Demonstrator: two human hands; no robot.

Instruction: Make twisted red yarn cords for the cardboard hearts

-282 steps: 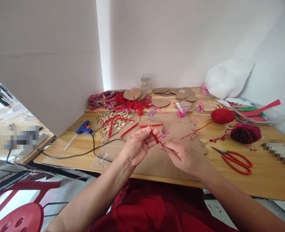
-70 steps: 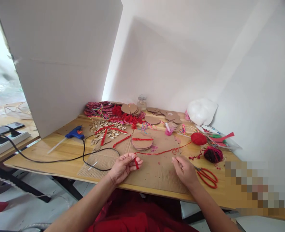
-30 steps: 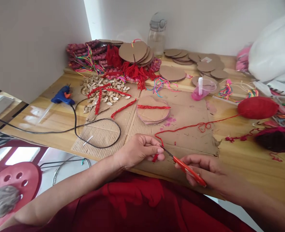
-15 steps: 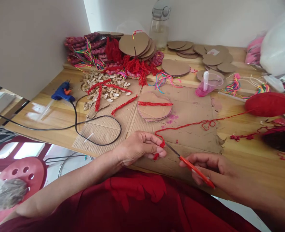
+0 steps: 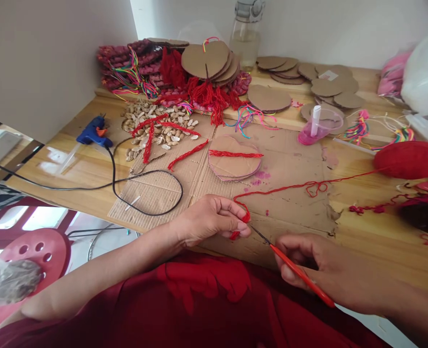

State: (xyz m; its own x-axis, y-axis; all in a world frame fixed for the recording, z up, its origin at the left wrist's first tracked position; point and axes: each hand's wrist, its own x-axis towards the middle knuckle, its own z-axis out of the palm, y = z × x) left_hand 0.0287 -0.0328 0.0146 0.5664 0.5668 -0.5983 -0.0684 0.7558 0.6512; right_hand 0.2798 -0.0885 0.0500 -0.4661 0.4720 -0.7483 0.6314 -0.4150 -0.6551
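Note:
My left hand (image 5: 217,220) pinches a small bundle of red yarn (image 5: 246,213) between thumb and fingers, near the table's front edge. From the bundle a strand runs right to a red yarn ball (image 5: 409,159). My right hand (image 5: 304,261) is closed on orange-handled scissors (image 5: 293,268), whose narrow tips reach the yarn by my left fingertips; the blades look nearly together. Beyond my hands a heart-shaped cardboard piece (image 5: 231,169) lies on the cardboard sheet (image 5: 293,164), with a red yarn length (image 5: 235,154) across it. Another red yarn length (image 5: 187,154) lies to its left.
Peanut shells (image 5: 177,121) lie behind, with more red yarn on them. A blue glue gun (image 5: 94,132) and its looped black cord are at left. Cardboard hearts (image 5: 204,60), a bottle (image 5: 245,41) and a pink cup (image 5: 310,133) stand farther back.
The view has shifted slightly. My right hand and the scissors have moved a little right and down, with the handles angled more steeply. My left hand still pinches the yarn.

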